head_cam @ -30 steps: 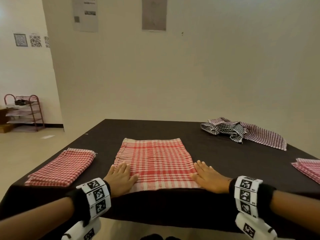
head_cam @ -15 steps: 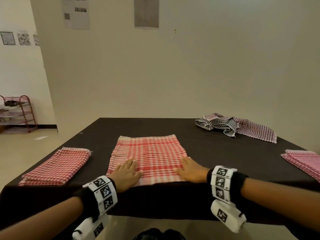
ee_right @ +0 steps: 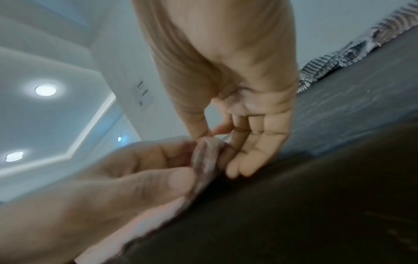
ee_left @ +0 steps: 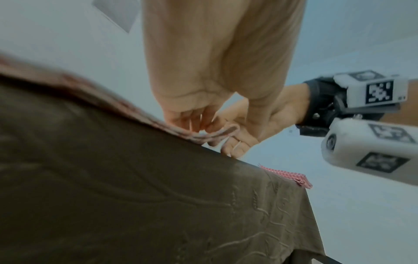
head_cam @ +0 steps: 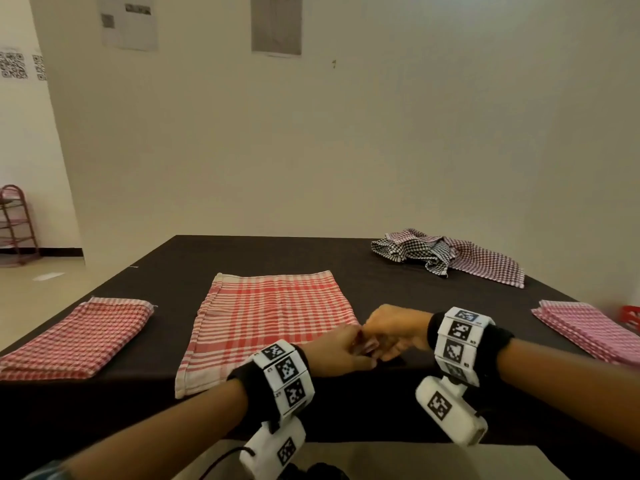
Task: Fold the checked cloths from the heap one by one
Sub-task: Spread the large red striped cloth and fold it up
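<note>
A red and white checked cloth (head_cam: 273, 317) lies flat in the middle of the dark table (head_cam: 433, 306). Both hands meet at its near right corner. My left hand (head_cam: 346, 348) reaches across and pinches the hem there between thumb and fingers. My right hand (head_cam: 384, 334) pinches the same corner from the right. In the right wrist view the cloth's corner (ee_right: 205, 160) is bunched between the left hand (ee_right: 181, 169) and the right hand (ee_right: 217, 139). In the left wrist view the corner (ee_left: 217, 134) is lifted slightly off the table edge. The heap of checked cloths (head_cam: 446, 254) sits far right.
A folded red checked cloth (head_cam: 79, 337) lies at the table's left side. A folded pink checked stack (head_cam: 588, 327) lies at the right edge, beside a red object (head_cam: 630, 317). A red rack (head_cam: 14, 223) stands on the floor far left.
Both hands lay flat on the cloth's near edge, left and right. The left hand has crossed to the near right corner, and both hands now pinch it.
</note>
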